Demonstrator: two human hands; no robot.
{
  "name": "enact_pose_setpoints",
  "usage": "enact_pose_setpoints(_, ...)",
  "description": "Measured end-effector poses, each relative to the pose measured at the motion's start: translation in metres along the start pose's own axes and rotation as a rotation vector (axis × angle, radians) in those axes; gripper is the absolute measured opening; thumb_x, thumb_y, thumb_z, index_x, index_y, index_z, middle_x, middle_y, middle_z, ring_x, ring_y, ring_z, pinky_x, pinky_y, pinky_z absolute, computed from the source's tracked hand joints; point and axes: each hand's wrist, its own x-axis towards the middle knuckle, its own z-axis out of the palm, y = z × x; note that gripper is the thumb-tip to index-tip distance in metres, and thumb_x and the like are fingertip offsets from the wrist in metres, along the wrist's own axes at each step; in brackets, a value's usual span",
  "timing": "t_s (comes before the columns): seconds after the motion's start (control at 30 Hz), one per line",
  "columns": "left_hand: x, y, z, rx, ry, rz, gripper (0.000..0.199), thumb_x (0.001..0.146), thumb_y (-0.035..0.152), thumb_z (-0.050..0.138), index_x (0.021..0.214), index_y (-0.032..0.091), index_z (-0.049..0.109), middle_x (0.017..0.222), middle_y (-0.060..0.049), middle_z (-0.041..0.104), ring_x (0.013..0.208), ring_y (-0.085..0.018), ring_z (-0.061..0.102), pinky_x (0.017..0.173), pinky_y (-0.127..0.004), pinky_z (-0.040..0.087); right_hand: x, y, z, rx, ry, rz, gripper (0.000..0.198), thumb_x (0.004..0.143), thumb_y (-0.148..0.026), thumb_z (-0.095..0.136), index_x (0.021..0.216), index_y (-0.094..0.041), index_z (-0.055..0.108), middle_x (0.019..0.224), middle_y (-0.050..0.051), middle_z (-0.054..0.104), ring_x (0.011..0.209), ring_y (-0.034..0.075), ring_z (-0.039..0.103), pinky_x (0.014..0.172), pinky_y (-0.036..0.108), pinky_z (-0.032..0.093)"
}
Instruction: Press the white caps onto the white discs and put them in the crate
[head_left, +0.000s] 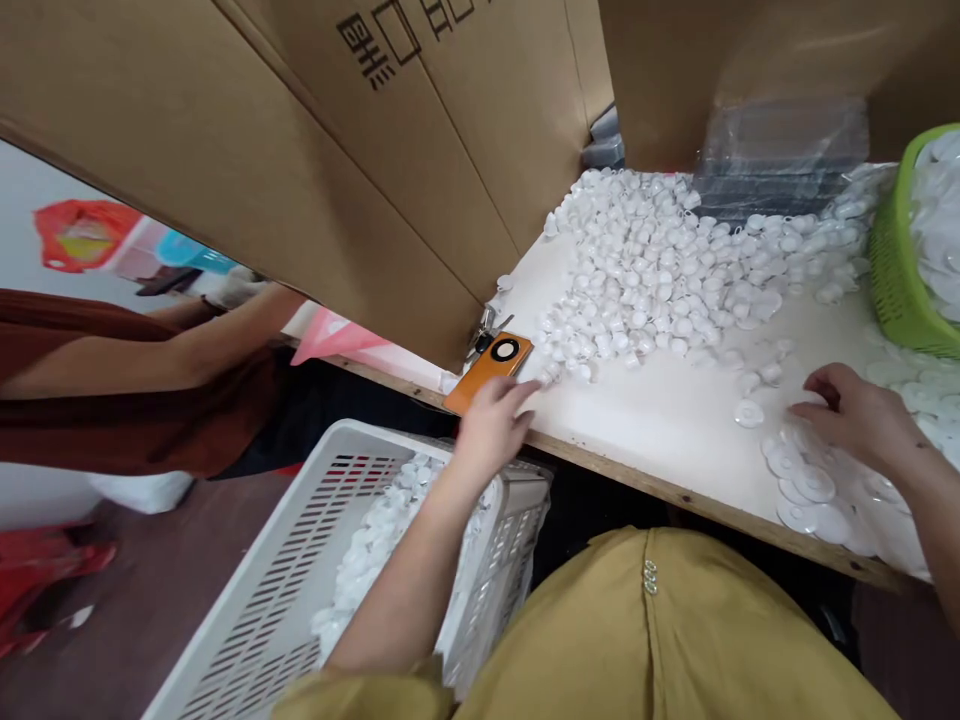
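here the left hand [491,420] fingertips touch the white caps [660,270] pile's near edge

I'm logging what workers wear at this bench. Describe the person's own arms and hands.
Both the left hand and the right hand are bare, with no gloves, rings or watch visible. The forearms are bare too. A mustard-yellow garment covers the body, its sleeve ending near the left elbow, with a small metal fastening on the front.
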Motion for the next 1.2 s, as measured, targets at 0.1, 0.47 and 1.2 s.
enact_pose_setpoints(0.1, 0.046, 0.037, 0.022, 0.060, -0.007, 0.241, 0.040, 0.086, 0.014, 0.045, 0.122, 0.025, 0.060, 0.121, -0.012, 0.054, 0.105, -0.025, 0.049, 0.089, -0.037, 0.044, -0.017, -0.011, 0.003, 0.127, 0.020, -0.087, 0.029, 0.069, -0.043, 0.065, 0.091, -0.025, 0.059, 0.076, 0.003, 0.066, 0.065, 0.021, 0.060, 0.064, 0.034, 0.044)
enact_pose_setpoints(0.47, 0.054, 0.094, 0.047, -0.727, -0.288, 0.216, 0.024, 0.083, 0.029, 0.061, 0.104, 0.018, 0.059, 0.100, -0.004, 0.063, 0.084, -0.014, 0.058, 0.076, -0.025, 0.048, -0.044, -0.039, 0.025, 0.353, -0.090, -0.096, 0.024, 0.084, -0.049, 0.054, 0.082, -0.026, 0.060, 0.055, -0.003, 0.059, 0.049, 0.016, 0.058, 0.054, 0.029, 0.044)
enact_pose_setpoints(1.2, 0.055, 0.122, 0.083, -0.426, -0.341, 0.363, 0.027, 0.074, 0.045, 0.070, 0.085, 0.020, 0.069, 0.082, -0.003, 0.067, 0.081, -0.018, 0.058, 0.070, -0.028, 0.042, -0.031, -0.103, 0.078, 0.745, -0.318, -0.087, 0.034, 0.069, -0.048, 0.071, 0.083, -0.020, 0.060, 0.067, -0.001, 0.062, 0.055, 0.013, 0.057, 0.053, 0.027, 0.048)
